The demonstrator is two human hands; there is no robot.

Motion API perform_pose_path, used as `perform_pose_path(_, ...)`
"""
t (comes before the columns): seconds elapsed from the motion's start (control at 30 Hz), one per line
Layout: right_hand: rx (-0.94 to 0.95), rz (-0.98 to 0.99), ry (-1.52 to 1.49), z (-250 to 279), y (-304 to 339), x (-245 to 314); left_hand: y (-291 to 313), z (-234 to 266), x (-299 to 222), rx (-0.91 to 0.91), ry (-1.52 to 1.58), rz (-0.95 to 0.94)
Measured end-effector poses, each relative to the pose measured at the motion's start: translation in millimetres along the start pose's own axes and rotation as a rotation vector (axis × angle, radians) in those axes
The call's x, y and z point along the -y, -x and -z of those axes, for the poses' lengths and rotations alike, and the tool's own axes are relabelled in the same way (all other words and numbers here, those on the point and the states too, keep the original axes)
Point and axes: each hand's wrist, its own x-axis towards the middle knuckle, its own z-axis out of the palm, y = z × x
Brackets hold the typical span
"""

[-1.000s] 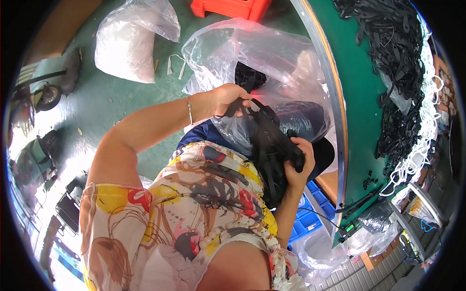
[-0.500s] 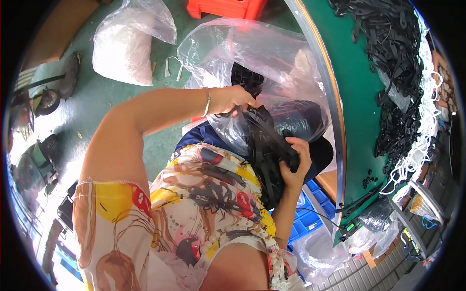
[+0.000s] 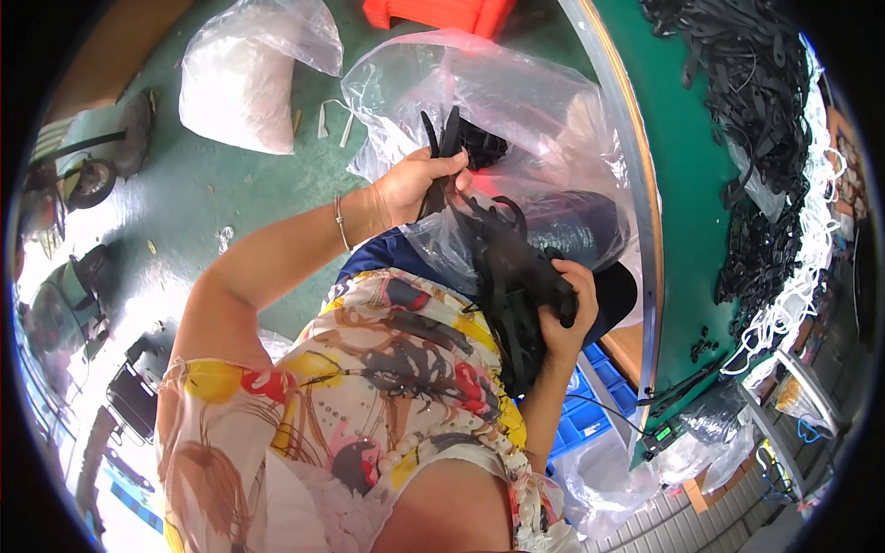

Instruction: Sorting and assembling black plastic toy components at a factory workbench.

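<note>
My left hand (image 3: 415, 187) is closed around a few black straps (image 3: 449, 138) with flat ends that stick up past my thumb. Other dark strands trail from it toward the bundle of black straps (image 3: 512, 267) on my lap. On the right of that bundle, my right hand (image 3: 570, 309) grips it with curled fingers. A large clear plastic bag (image 3: 406, 78) lies open across my knees, just beyond both hands. More black pieces (image 3: 484, 146) show inside the bag behind my left hand.
At my right runs a green-topped table (image 3: 678, 249) with a metal edge, heaped with black straps (image 3: 747, 83) and white cord (image 3: 784, 295). A filled white bag (image 3: 241, 88) and red stool (image 3: 442, 13) stand on the floor ahead. Blue crates (image 3: 590, 405) sit beneath the table edge.
My left hand has moved a little left, away from the bundle, and now raises a few straps. The right hand stays on the bundle with little movement.
</note>
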Motion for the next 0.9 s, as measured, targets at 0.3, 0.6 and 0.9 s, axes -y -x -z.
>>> perform_pose_path(0.3,-0.012,-0.041,-0.104,3.8,5.4,-7.0,21.5,-6.5,-23.1,0.037,0.043,-0.179)
perform_pose_path(0.6,-0.091,-0.161,-0.154,1.1,4.5,1.1,46.2,-30.4,-8.2,0.008,-0.551,0.122)
perform_pose_path(0.9,-0.019,0.064,-0.038,0.1,1.5,7.4,28.1,-54.0,3.7,-0.094,-0.28,0.503)
